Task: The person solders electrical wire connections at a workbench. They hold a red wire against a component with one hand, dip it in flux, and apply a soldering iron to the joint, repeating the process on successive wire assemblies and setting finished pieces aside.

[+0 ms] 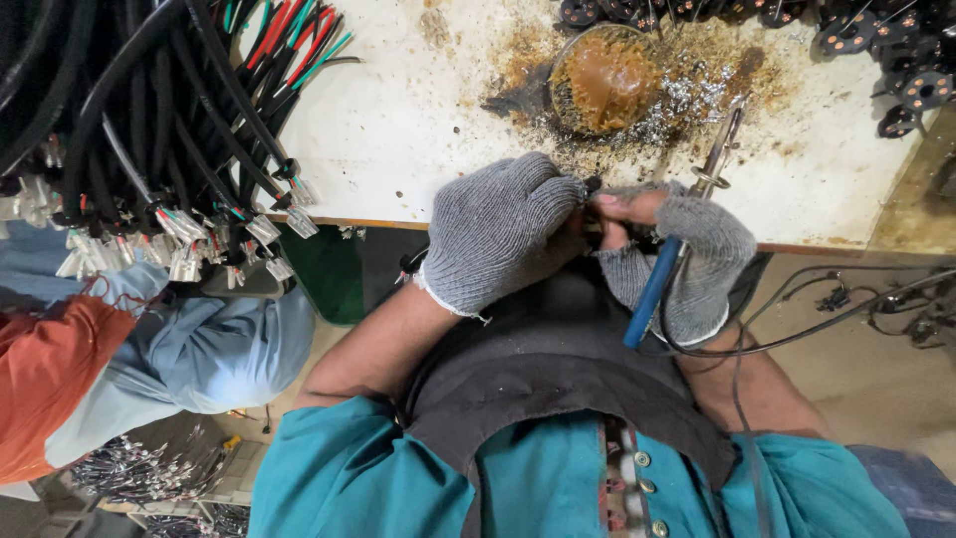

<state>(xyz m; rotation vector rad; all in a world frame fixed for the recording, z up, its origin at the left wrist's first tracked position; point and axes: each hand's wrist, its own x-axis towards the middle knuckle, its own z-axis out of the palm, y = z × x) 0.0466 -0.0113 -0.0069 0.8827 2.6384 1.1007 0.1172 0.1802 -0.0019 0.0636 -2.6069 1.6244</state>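
Closest to me I see a teal shirt and a dark apron over the lap. Just beyond, my left hand, in a grey knit glove, is curled tight around something small at the table edge; I cannot tell what it is, only a dark bit showing between the two hands. My right hand, in a fingerless grey glove, is closed on a soldering iron with a blue handle, its metal tip angled up over the tabletop, its bare fingertips meeting the left glove. Past the hands a round tin holds brown paste, ringed by brown stains and bright metal splatter on the white table. Black round parts lie at the far right. To the left hang bundled black cables with white connectors.
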